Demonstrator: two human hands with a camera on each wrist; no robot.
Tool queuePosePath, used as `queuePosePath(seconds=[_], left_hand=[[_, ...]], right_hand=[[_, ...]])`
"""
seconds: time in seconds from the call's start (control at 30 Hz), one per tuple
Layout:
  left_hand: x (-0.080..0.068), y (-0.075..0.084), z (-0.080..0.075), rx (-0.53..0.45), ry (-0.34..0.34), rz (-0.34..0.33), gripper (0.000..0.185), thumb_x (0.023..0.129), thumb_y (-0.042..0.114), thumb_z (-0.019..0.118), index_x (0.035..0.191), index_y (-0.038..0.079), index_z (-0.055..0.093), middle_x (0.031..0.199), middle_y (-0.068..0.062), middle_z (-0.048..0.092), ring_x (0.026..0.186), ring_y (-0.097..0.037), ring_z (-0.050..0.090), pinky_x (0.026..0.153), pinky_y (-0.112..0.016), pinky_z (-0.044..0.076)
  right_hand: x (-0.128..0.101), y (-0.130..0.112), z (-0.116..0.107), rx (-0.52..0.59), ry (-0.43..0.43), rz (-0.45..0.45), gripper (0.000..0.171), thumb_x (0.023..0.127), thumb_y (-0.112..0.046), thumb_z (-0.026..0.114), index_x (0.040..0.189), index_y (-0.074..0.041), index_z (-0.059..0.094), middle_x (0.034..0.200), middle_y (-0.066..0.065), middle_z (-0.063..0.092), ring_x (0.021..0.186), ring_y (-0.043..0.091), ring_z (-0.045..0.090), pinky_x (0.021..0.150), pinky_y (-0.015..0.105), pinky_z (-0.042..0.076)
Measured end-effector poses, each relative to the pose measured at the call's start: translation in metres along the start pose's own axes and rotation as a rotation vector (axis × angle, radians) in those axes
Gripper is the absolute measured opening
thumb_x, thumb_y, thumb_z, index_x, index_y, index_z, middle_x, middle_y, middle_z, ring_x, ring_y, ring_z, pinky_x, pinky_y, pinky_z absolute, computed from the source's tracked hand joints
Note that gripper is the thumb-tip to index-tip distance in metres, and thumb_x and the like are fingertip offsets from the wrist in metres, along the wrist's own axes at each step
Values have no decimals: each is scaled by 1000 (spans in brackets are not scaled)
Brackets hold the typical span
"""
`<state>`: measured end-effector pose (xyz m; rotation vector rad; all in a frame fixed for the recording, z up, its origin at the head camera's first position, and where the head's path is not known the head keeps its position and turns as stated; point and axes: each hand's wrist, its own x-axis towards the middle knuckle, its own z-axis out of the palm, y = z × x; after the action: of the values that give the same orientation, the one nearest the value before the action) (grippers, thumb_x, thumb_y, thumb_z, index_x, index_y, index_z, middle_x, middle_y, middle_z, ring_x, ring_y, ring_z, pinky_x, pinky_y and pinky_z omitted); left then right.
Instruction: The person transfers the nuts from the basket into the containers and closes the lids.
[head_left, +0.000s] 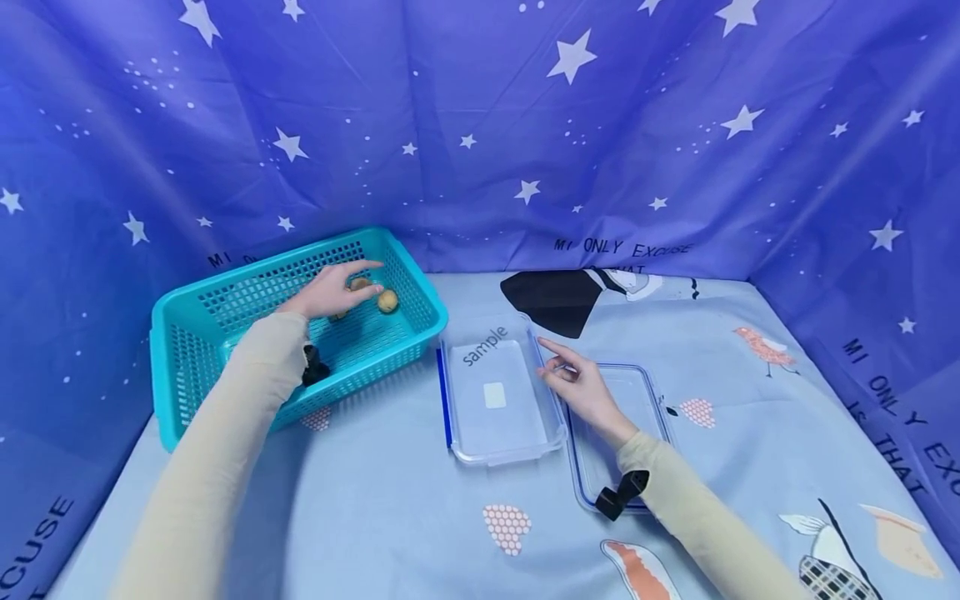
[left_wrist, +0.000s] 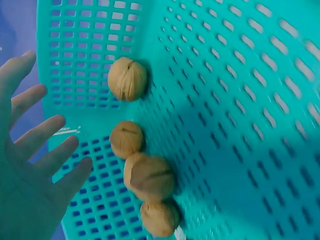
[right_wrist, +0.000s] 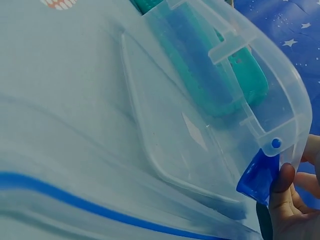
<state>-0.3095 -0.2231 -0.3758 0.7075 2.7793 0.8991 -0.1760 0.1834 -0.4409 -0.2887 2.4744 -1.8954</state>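
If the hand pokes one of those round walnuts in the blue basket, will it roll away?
Probably a little. The walnuts look round and hard, so a poke from the left hand would likely roll one. The basket has walls all round, so it should stay inside. They look small, likely light.

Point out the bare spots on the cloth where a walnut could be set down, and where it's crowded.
Free: the near cloth in front of the clear container and the teal basket, and the far right beyond the lid. Crowded: the middle, where container and lid lie side by side under the right hand; the left hand fills the basket over the walnuts.
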Motion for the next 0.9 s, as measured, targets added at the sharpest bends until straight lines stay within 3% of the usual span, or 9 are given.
queuePosePath(seconds=[0.13, 0.37, 0.7, 0.9], left_hand=[[5, -5, 9, -12, -22, 25, 51, 99, 28, 56, 144, 6, 44, 147, -24, 36, 125, -45, 42, 98, -62, 36], [8, -9, 22, -128, -125, 27, 51, 99, 20, 56, 144, 0, 41, 143, -28, 39, 124, -47, 44, 96, -60, 40], [7, -16, 27, -202, -260, -38, 48, 96, 4, 57, 143, 0, 44, 147, -27, 31, 129, -45, 37, 100, -57, 37], [11, -16, 29, -231, -266, 9, 46, 95, 5, 60, 137, -5, 47, 140, -28, 40, 126, -45, 40, 98, -55, 39]], right_hand=[[0, 0, 1, 28, -6, -14, 46, 92, 1, 60, 137, 2, 52, 87, 8, 59, 59, 3, 49, 53, 16, 38], [-3, 0, 1, 44, 6, 11, 47, 92, -2, 62, 138, 1, 51, 88, 7, 58, 58, 3, 48, 54, 15, 40], [-3, 3, 2, 75, 26, -6, 47, 92, -2, 64, 137, 2, 51, 86, 5, 59, 59, 4, 48, 55, 16, 41], [-5, 6, 2, 68, 26, -4, 47, 93, -4, 63, 139, 0, 51, 88, 5, 58, 59, 5, 48, 55, 17, 41]])
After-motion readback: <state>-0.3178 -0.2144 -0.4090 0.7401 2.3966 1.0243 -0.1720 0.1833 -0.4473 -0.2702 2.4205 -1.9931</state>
